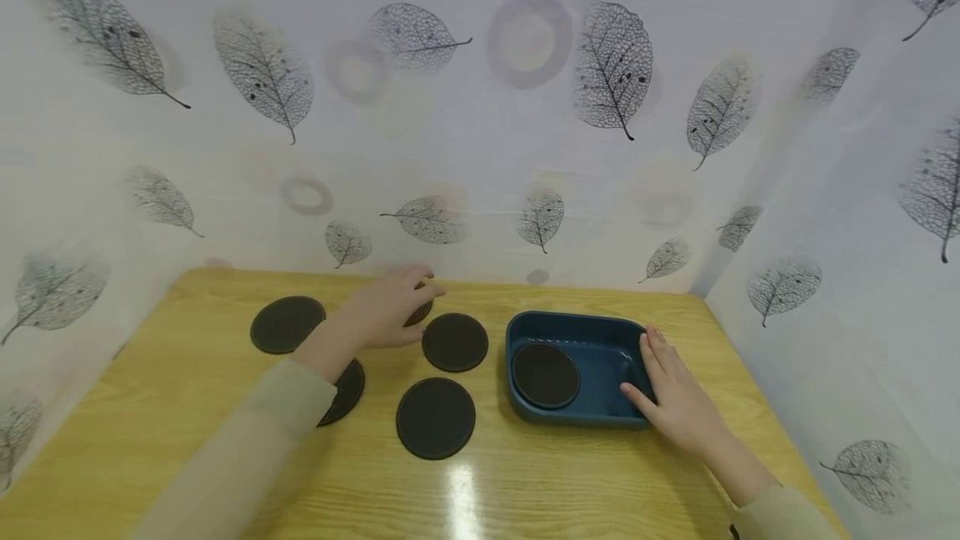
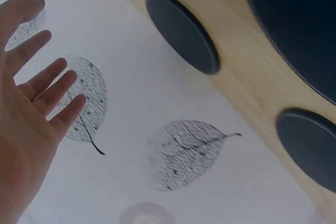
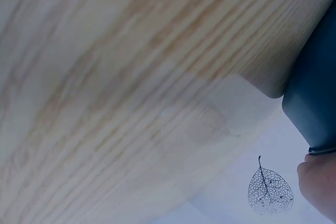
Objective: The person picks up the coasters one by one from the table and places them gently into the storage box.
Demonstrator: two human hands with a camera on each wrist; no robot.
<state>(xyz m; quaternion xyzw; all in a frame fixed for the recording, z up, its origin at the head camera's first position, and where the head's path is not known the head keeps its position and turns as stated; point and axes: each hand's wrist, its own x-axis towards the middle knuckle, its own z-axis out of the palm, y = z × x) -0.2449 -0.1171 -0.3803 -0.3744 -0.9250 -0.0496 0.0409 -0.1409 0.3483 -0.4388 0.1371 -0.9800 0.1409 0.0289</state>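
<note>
Several flat black discs lie on the wooden table, among them a front disc (image 1: pixel 436 418) and a middle disc (image 1: pixel 455 342). My left hand (image 1: pixel 386 307) is over a back disc (image 1: pixel 422 312), which it partly covers. In the left wrist view its fingers (image 2: pixel 58 87) are spread, with nothing held between them. A dark blue rectangular tub (image 1: pixel 611 357) stands to the right, with one black disc (image 1: pixel 546 376) inside at its left end. My right hand (image 1: pixel 678 398) rests on the tub's right rim, fingers extended along it and thumb over the inside.
Another black disc (image 1: pixel 288 324) lies at the back left, and one more disc (image 1: pixel 347 394) is partly hidden under my left forearm. A white curtain (image 1: pixel 480 132) printed with leaves hangs behind the table (image 1: pixel 525 482) and along its sides.
</note>
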